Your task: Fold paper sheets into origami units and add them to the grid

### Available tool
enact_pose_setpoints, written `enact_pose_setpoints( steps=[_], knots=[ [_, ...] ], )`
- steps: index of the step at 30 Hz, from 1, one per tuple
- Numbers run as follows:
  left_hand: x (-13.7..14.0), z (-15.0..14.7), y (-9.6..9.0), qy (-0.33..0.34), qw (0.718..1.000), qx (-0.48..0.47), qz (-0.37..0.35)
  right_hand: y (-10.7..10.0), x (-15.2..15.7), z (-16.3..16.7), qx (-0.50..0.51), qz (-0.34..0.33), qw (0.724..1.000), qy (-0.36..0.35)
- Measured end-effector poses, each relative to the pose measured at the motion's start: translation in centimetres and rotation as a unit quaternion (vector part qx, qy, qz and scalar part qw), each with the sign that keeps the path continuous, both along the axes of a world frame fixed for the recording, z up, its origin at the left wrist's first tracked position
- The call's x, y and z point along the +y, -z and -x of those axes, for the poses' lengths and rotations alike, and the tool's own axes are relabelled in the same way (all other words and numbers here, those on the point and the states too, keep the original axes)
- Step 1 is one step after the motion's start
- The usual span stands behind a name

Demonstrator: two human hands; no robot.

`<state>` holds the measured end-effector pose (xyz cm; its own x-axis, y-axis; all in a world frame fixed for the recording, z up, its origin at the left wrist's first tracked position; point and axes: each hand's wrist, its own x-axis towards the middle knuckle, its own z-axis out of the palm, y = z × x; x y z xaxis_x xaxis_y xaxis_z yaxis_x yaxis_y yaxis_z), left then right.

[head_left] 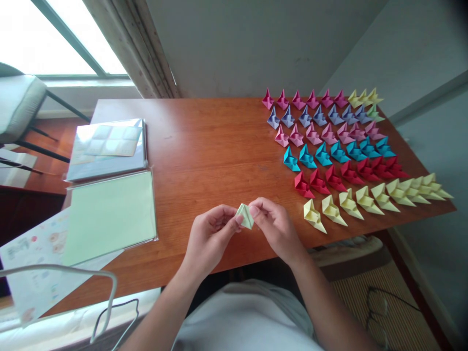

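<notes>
A small piece of folded pale green paper (pixel 245 217) is held between my two hands, just above the front edge of the table. My left hand (pixel 214 236) pinches its left side between thumb and fingers. On its right side, my right hand (pixel 272 225) grips the paper with thumb and forefinger. To the right stand several rows of folded paper boats in different colours; the nearest row is made of pale yellow paper boats (pixel 331 211), with red paper boats (pixel 335 179) behind it.
On the left lie a pack of light green paper (pixel 111 214), a wrapped stack (pixel 106 168) with a patterned sheet on it, and a printed sheet (pixel 32 263). A white tube (pixel 73 267) crosses the lower left. Glasses (pixel 376 307) rest on a woven seat at lower right.
</notes>
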<state>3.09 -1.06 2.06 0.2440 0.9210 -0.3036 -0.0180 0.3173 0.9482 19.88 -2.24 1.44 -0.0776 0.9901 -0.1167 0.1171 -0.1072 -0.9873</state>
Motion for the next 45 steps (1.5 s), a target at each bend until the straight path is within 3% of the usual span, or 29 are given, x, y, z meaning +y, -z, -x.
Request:
enact_pose_setpoints(
  steps=[10,18,23,28,34,41,45],
  knots=[
    [-0.2,-0.1,0.4,0.059,0.997,0.046,-0.036,0.1,-0.1,0.1,-0.134,-0.086,0.987,0.0],
    [-0.1,0.1,0.3,0.006,0.997,0.064,-0.051,0.3,0.0,0.3,0.006,0.006,1.0,-0.004],
    [-0.1,-0.1,0.0,-0.006,0.997,0.052,-0.058,0.0,0.1,0.1,-0.028,-0.004,0.999,-0.024],
    [0.0,-0.3,-0.1,-0.023,1.0,-0.001,-0.018,0.2,0.1,0.4,-0.071,-0.046,0.996,-0.01],
    [0.0,-0.3,-0.4,-0.075,0.997,-0.012,-0.022,0.2,0.1,0.8,0.033,0.023,0.999,-0.01],
    [0.3,0.2,-0.3,-0.054,0.998,-0.028,0.0,-0.1,0.0,0.4,-0.135,-0.095,0.986,-0.006],
    [0.8,0.7,-0.3,0.001,0.999,-0.051,0.018,-0.5,0.0,0.2,-0.14,-0.094,0.985,-0.031]
  ],
)
